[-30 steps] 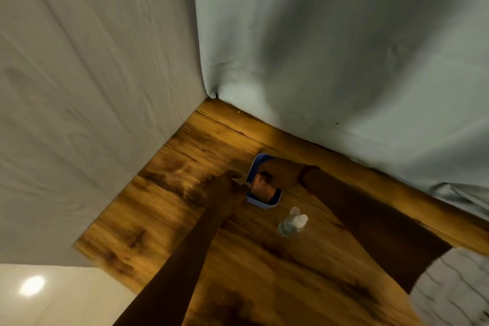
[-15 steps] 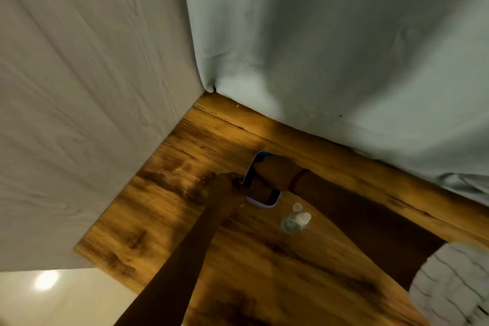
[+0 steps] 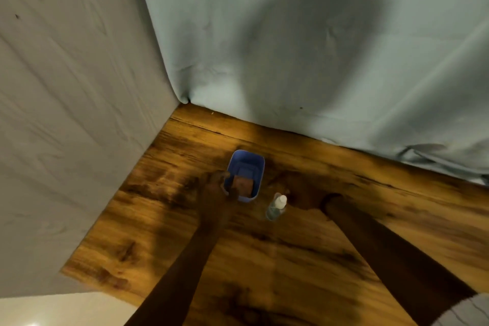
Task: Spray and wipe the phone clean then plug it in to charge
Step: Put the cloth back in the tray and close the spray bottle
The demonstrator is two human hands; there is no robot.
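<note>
The blue-cased rectangular phone point(image 3: 246, 171) lay on the wooden bench point(image 3: 344, 219), the left hand point(image 3: 215, 188) pinning its edge and a brown cloth point(image 3: 243, 186). The right hand point(image 3: 308, 197) looked slack, its grip unclear. At three o'clock, the small clear spray bottle point(image 3: 276, 208) could topple under a careless reach.

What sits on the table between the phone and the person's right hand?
In the head view, a small spray bottle stands between the phone and the right hand.
</note>
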